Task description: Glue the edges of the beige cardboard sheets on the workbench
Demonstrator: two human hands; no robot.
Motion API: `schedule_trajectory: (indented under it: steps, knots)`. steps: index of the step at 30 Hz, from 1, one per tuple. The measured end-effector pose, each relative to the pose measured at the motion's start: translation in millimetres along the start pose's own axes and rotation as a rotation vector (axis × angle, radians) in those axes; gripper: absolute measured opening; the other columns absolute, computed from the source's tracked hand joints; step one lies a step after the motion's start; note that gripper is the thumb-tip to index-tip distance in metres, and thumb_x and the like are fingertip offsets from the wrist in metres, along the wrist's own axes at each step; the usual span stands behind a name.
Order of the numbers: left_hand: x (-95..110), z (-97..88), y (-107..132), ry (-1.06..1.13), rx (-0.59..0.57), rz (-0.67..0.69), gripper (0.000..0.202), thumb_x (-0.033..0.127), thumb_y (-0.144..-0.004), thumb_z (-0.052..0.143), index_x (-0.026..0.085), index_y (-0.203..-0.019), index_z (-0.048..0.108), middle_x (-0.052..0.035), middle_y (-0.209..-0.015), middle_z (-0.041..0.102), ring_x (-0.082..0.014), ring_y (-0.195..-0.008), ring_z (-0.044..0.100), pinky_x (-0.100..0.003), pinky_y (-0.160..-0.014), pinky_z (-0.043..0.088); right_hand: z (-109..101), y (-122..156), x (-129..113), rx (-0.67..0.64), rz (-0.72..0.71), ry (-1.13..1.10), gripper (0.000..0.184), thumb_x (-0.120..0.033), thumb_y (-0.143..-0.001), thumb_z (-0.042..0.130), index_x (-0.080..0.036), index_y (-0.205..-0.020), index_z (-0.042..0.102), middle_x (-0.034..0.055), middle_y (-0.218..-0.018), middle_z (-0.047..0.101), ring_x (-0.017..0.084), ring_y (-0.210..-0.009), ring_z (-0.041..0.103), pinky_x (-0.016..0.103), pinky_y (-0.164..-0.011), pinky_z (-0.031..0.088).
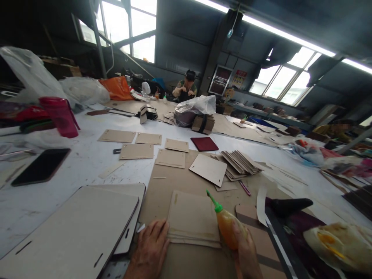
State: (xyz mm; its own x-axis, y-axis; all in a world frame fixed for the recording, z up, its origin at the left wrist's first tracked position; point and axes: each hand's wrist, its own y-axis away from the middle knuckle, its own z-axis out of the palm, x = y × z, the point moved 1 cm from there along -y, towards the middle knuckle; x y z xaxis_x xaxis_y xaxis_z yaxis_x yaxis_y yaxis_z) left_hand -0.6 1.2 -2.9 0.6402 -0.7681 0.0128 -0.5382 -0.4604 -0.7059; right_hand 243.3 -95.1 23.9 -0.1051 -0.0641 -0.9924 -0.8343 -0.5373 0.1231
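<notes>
Left hand (149, 248) lies flat, fingers spread, palm down on the left edge of a small stack of cardboard panels (193, 219) at the near edge of the tabletop (87, 159); it presses, nothing enclosed in its grip. Right hand (247, 254) is closed around an orange glue bottle (228, 228), grip wrapped on the lower body. Bottle tilts up-left, green nozzle (211, 197) hovering over the stack's right top corner; cannot tell whether the tip touches.

Stack sits on a brown cardboard sheet (162, 182). Left of it, two big grey boards (75, 228) with slots overlap. Beyond, single panels (136, 151) lie spread in rows, one light panel (208, 168) lies tilted, a fanned pile of panels (240, 162) just right of it. A dark red panel (204, 143) lies further back. Black phone (42, 166) lies far left, red cup (60, 116) behind it. A pink pen (245, 187) lies near the pile. Far across the tabletop another person (186, 88) is seated, both hands raised in front. Clear plastic bag (195, 108) over bundles mid-table.
</notes>
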Motion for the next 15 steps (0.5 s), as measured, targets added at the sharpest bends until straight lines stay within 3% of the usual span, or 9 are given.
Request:
schedule_trajectory:
  steps: [6,10,15]
  knots:
    - [-1,-2.0,-1,0.049,-0.001,-0.014,0.029,0.017,-0.091,0.039,0.015,-0.11,0.061,-0.0057,-0.105,0.066,-0.0192,-0.097,0.057,-0.031,-0.083,0.043,7,-4,-3,-0.044,0.16,-0.082,0.065,-0.058,-0.058,0.077,-0.019,-0.106,0.057,0.0058,-0.104,0.068,0.028,-0.1,0.06,0.033,-0.073,0.05]
    - [-2,-0.4,-1,0.183,-0.009,-0.118,0.026,0.02,-0.092,0.042,0.016,-0.108,0.061,-0.0072,-0.102,0.067,-0.0202,-0.093,0.061,-0.032,-0.078,0.051,9,1,-9,-0.058,0.202,-0.144,0.07,-0.058,-0.055,0.079,-0.019,-0.108,0.057,0.0065,-0.105,0.066,0.028,-0.098,0.06,0.033,-0.071,0.051]
    - [-6,1.8,1,0.41,-0.007,-0.309,0.027,0.027,-0.093,0.044,0.017,-0.104,0.066,-0.0096,-0.099,0.069,-0.021,-0.091,0.065,-0.032,-0.079,0.056,9,11,-18,-0.054,0.195,-0.224,0.061,-0.057,-0.057,0.078,-0.019,-0.102,0.06,0.0037,-0.103,0.066,0.025,-0.1,0.058,0.028,-0.068,0.05]
